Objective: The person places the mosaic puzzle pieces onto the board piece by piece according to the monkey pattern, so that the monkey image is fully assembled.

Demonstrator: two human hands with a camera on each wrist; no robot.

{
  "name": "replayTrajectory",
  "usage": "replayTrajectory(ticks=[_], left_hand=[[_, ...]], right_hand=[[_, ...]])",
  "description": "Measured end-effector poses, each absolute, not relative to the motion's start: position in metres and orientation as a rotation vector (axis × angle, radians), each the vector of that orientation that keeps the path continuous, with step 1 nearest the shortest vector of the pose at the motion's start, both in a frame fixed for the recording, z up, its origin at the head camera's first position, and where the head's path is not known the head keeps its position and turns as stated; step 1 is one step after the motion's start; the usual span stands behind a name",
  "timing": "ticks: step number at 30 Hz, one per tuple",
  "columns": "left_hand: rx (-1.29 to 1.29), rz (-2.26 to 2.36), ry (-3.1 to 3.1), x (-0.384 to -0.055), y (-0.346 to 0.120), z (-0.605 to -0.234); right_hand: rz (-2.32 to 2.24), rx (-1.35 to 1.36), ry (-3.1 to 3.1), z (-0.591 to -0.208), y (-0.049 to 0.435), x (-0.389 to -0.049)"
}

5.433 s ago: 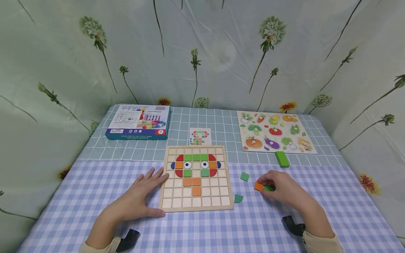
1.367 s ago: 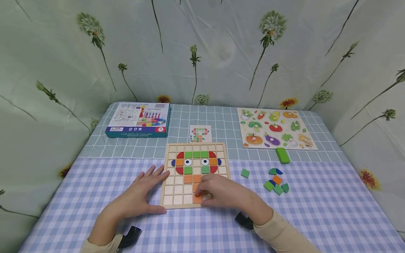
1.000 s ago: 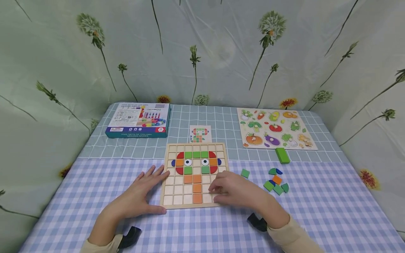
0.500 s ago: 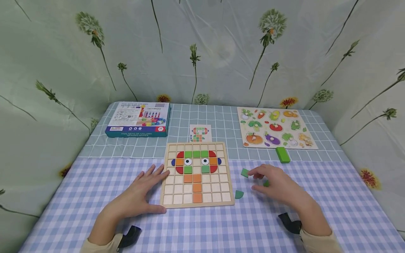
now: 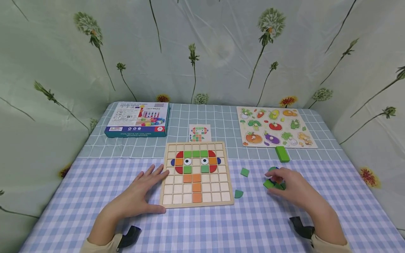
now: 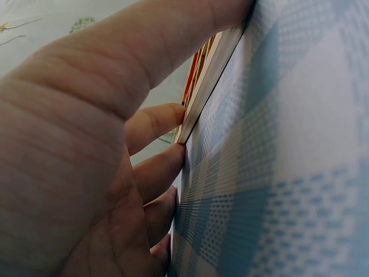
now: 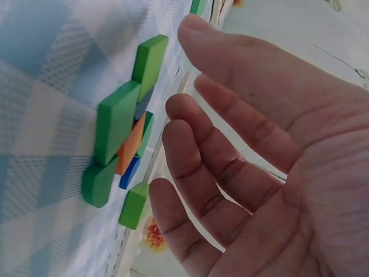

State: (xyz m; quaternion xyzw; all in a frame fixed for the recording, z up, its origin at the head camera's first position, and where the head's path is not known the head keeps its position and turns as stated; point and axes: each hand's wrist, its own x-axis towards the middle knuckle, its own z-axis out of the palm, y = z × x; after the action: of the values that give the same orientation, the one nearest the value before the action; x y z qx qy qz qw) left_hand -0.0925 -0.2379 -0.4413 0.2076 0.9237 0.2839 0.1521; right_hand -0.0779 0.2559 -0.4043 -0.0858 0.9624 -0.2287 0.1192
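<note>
My left hand [image 5: 140,193] lies with fingers spread against the left side of a wooden grid board [image 5: 214,177]; the left wrist view shows fingertips touching the board's edge [image 6: 204,86]. Red, green, orange and blue tiles and two eye discs form a face there, with orange squares [image 5: 197,197] running down to the bottom row. Over a small cluster of loose tiles hovers my right hand [image 5: 294,186], fingers loosely bent, holding nothing. In the right wrist view the cluster has green squares [image 7: 118,124], an orange square [image 7: 131,144] and blue pieces [image 7: 130,173], apart from the fingers.
Between board and cluster lie a green square [image 5: 244,172] and a green quarter-round tile [image 5: 238,194]. Behind the board is a pattern card [image 5: 200,133]. A boxed bead set [image 5: 137,119] stands back left, a vegetable puzzle [image 5: 262,119] back right, with a green block [image 5: 282,154] before it.
An orange square has been added in the board's bottom row. My right hand has let go of it and moved right, back over the loose tiles. The left hand has stayed put.
</note>
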Motion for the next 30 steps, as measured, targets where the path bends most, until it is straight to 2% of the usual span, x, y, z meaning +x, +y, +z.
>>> replayTrajectory(ticks=[30], left_hand=[[0.603,0.813,2.646,-0.091,-0.236,-0.437]], right_hand=[[-0.67,-0.216,2.818,-0.418,0.259,-0.08]])
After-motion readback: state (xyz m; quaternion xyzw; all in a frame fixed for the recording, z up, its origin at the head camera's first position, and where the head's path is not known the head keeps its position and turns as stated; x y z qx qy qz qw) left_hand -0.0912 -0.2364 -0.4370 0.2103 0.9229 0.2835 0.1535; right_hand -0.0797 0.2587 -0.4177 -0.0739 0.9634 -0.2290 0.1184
